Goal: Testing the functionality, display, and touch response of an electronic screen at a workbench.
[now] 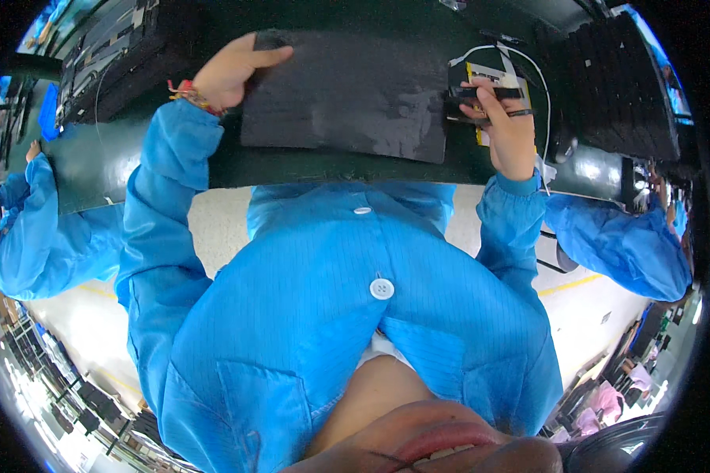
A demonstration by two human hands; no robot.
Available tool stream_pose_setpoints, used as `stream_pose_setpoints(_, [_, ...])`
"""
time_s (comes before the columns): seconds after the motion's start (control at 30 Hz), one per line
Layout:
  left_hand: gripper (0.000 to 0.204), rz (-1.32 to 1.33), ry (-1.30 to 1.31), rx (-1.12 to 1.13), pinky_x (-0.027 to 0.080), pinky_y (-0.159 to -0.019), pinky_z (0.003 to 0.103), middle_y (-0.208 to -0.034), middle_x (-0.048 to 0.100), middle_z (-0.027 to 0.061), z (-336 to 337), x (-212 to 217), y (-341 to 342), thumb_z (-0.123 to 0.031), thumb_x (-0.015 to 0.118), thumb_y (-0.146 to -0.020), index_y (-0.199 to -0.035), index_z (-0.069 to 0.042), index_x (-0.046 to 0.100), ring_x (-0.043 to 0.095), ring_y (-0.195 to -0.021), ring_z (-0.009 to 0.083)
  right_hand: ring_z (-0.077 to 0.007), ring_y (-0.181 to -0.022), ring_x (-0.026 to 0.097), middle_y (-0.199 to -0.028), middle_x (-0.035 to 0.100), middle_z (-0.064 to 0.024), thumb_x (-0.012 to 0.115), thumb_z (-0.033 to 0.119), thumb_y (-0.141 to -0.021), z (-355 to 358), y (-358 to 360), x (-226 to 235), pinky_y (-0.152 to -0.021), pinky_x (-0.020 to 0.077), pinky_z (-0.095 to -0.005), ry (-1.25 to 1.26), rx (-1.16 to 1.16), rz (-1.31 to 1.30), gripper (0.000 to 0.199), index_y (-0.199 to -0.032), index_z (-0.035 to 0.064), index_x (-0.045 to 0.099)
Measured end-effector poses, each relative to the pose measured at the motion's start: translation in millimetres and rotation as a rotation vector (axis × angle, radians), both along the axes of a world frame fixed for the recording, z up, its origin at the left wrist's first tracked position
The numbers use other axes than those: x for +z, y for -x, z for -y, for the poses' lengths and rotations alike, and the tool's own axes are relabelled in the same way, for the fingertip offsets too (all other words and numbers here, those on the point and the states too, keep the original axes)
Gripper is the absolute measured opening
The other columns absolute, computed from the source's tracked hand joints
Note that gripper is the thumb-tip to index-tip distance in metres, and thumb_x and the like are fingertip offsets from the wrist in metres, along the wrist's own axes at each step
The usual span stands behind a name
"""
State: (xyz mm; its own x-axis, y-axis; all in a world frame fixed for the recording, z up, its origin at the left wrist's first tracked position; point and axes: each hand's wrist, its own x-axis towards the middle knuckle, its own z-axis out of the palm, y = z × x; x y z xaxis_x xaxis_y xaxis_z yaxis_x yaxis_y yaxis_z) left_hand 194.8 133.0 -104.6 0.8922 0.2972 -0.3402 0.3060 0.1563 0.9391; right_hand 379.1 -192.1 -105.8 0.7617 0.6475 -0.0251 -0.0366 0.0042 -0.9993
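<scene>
A blue jacket (308,276) with white buttons is sitting nearest, its front almost meeting the near rim of the dark green tabletop (91,177). That rim is running across the view in a bend, with pale floor (221,225) showing below it on both sides of the jacket. Co-workers' blue sleeves are flanking the scene, one at the left (31,244) and one at the right (627,244). A stack of dark, flat pieces (126,59) is occupying the far left, and another dark stack (619,87) is standing at the far right. Between them a black panel (347,94) is lying in the middle, its lower edge slanting closer to the tabletop's rim toward the right and leaving only a narrow strip there. Broader room is opening on the left, between the panel and the left stack. The left grip (227,75) is resting at the panel's upper left corner, thumb stretching over the top; its other fingers are partly hidden, so how firmly it is closing cannot be told. The right grip (506,122) is closing around a slim dark tool (521,113) just beside the panel's right edge, above a yellow-edged white sheet (481,75). A white cable (541,75) is arching around that sheet, bounding the room there. A red-and-yellow bracelet (191,96) is circling the left wrist.
</scene>
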Motion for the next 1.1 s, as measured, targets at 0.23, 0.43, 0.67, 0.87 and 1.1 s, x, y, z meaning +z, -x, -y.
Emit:
stream_pose_setpoints(0.23, [0.043,-0.488,-0.849,-0.106,0.052,-0.068,0.034,-0.089,0.064,0.0161,13.4,36.9,-1.2,-0.04,0.062,-0.083,-0.098,0.001,0.059,0.064,-0.075,0.0277,-0.0222,-0.101,0.058,-0.112,0.058,-0.0118,0.053,0.012,-0.089,-1.1,15.8,7.6,-0.079,0.0526,-0.0321,0.07,0.004,-0.168,0.028,-0.115,0.0019,0.055])
stream_pose_setpoints(0.43, [0.065,0.272,-1.436,-0.295,0.038,-0.096,0.04,-0.119,0.05,0.0215,94.8,32.0,4.1,-0.03,0.07,-0.07,-0.122,0.0,0.044,0.047,-0.112,0.0341,-0.0232,-0.104,0.058,-0.114,0.058,-0.0099,0.053,0.014,-0.089,-18.8,-12.1,-2.5,-0.083,0.051,-0.0342,0.053,0.154,-0.149,0.031,-0.118,0.0044,0.053])
stream_pose_setpoints(0.67, [0.062,0.322,-1.55,-0.414,0.027,-0.102,0.053,-0.138,0.034,0.0149,163.6,-8.1,-13.0,-0.027,0.065,-0.076,-0.131,-0.013,0.04,0.03,-0.129,0.034,-0.0218,-0.096,0.062,-0.109,0.059,-0.0122,0.056,0.018,-0.087,-11.5,-33.2,13.1,-0.078,0.0523,-0.0298,0.215,0.127,0.051,0.037,-0.122,0.0064,0.05])
stream_pose_setpoints(0.87, [0.046,0.443,-1.459,-0.398,0.029,-0.102,0.05,-0.125,0.046,0.0153,189.4,12.3,-45.4,-0.025,0.065,-0.076,-0.115,-0.006,0.051,0.04,-0.122,0.0311,-0.0154,-0.087,0.061,-0.103,0.059,-0.0106,0.06,0.017,-0.086,40.3,-60.8,8.2,-0.074,0.0515,-0.0241,0.284,0.043,-0.051,0.032,-0.112,0.0003,0.054])
stream_pose_setpoints(1.1, [0.026,0.529,-1.282,-0.295,0.047,-0.074,0.04,-0.091,0.058,0.017,227.6,-7.4,-134.6,-0.019,0.061,-0.078,-0.096,-0.002,0.052,0.058,-0.084,0.0329,-0.0147,-0.084,0.061,-0.097,0.06,-0.0085,0.061,0.011,-0.085,53.4,-71.2,11.3,-0.075,0.0511,-0.0249,0.256,0.257,-0.044,0.025,-0.107,0.0002,0.056])
